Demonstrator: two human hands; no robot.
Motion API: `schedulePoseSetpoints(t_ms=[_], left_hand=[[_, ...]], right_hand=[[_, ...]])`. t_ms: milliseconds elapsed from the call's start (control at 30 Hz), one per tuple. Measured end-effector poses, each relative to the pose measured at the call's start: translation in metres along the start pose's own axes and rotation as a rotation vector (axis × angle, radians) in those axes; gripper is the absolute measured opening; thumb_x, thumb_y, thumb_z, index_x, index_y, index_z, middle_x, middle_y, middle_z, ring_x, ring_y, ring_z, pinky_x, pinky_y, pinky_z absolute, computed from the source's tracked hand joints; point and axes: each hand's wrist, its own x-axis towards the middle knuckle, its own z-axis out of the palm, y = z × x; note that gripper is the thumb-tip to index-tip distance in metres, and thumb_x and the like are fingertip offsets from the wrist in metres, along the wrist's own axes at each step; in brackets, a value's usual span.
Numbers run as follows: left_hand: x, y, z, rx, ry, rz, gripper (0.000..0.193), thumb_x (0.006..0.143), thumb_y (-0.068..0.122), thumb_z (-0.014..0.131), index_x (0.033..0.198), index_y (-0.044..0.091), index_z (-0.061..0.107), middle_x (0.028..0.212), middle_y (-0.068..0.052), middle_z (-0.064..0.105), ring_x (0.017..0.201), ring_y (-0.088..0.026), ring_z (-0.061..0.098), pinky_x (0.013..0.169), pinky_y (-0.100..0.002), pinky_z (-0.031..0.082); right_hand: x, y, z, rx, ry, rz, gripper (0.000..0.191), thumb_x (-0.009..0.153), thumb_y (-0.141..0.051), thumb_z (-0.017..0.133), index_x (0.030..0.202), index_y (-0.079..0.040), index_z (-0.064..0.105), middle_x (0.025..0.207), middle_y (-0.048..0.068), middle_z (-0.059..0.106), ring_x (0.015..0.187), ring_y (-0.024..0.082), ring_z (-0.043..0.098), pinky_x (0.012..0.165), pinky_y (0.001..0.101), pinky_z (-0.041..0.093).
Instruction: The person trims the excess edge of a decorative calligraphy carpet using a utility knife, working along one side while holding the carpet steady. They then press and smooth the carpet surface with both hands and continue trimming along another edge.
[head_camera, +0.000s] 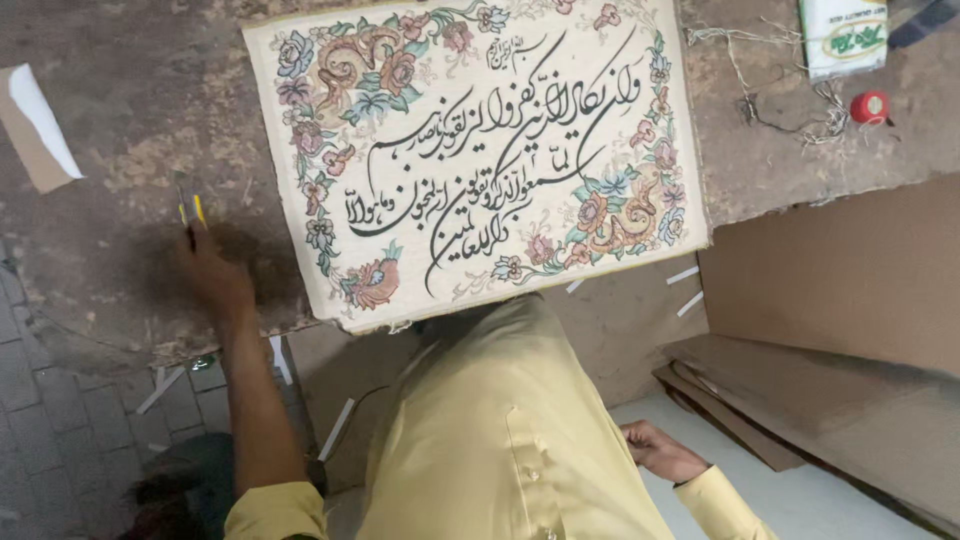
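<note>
From the head camera: your left hand (212, 275) is up on the worn brown table (130, 130), fingers closed around a yellow-handled tool (190, 212), just left of the floral calligraphy tapestry (470, 150). The tapestry lies flat, its near edge touching your yellow shirt (500, 440). Your right hand (660, 452) hangs below the tapestry, fingers loosely curled, holding nothing, beside stacked cardboard sheets (800, 400). A red cap (870, 106) sits right of the tapestry.

One package: a small rectangular white packet (843, 36) with a green-and-yellow oval label (855, 40), lying at the tabletop's (130, 150) far right edge, partly cut off.
</note>
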Motion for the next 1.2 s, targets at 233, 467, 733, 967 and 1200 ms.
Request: schedulePoseSetpoints(t_ms=[233, 467, 733, 967, 1200], left_hand=[[-0.001, 0.024, -0.012, 0.063, -0.018, -0.036, 0.050, 0.097, -0.003, 0.056, 0.147, -0.010, 0.052, 0.134, -0.032, 0.059, 0.121, -0.050, 0.056, 0.103, -0.054, 0.046], [-0.037, 0.170, 0.028, -0.367, -0.083, 0.159, 0.052, 0.120, 0.031, 0.036, 0.156, -0.006, 0.045, 0.134, -0.030, 0.057, 0.127, -0.045, 0.055, 0.109, -0.052, 0.045], [-0.128, 0.186, 0.027, -0.168, -0.174, -0.031, 0.048, 0.095, 0.033, 0.085, 0.124, -0.001, 0.068, 0.102, -0.020, 0.064, 0.090, -0.036, 0.063, 0.079, -0.048, 0.051], [-0.193, 0.116, 0.008, 0.074, 0.321, -0.473, 0.052, 0.082, 0.035, 0.103, 0.098, 0.000, 0.068, 0.082, -0.013, 0.068, 0.069, -0.029, 0.061, 0.065, -0.043, 0.051], [-0.165, 0.118, 0.021, -0.996, 0.341, -1.113, 0.050, 0.081, 0.007, 0.090, 0.119, 0.012, 0.057, 0.069, 0.001, 0.057, 0.045, -0.009, 0.047, 0.038, -0.027, 0.037]], right_hand=[[0.001, -0.002, -0.011, -0.312, 0.160, 0.126, 0.013, 0.086, -0.003, 0.073, 0.095, 0.000, 0.082, 0.076, 0.002, 0.074, 0.065, 0.010, 0.063, 0.060, 0.0320, 0.057], [0.058, -0.062, -0.097, -0.141, 0.823, -0.332, 0.044, 0.089, -0.020, 0.081, 0.126, 0.000, 0.069, 0.111, 0.011, 0.076, 0.100, 0.016, 0.069, 0.088, 0.0333, 0.055], [0.148, -0.159, -0.189, 0.990, 0.912, -0.496, 0.055, 0.084, -0.023, 0.083, 0.129, -0.006, 0.055, 0.119, 0.010, 0.068, 0.101, 0.023, 0.068, 0.084, 0.0460, 0.059], [0.159, -0.148, -0.185, 1.069, 0.723, -0.561, 0.031, 0.091, -0.009, 0.079, 0.119, -0.005, 0.066, 0.105, 0.009, 0.076, 0.089, 0.021, 0.074, 0.073, 0.0383, 0.063], [0.169, -0.154, -0.171, 1.046, 0.754, -0.660, 0.032, 0.088, -0.001, 0.075, 0.115, -0.012, 0.064, 0.103, 0.002, 0.075, 0.088, 0.017, 0.075, 0.074, 0.0389, 0.064]])
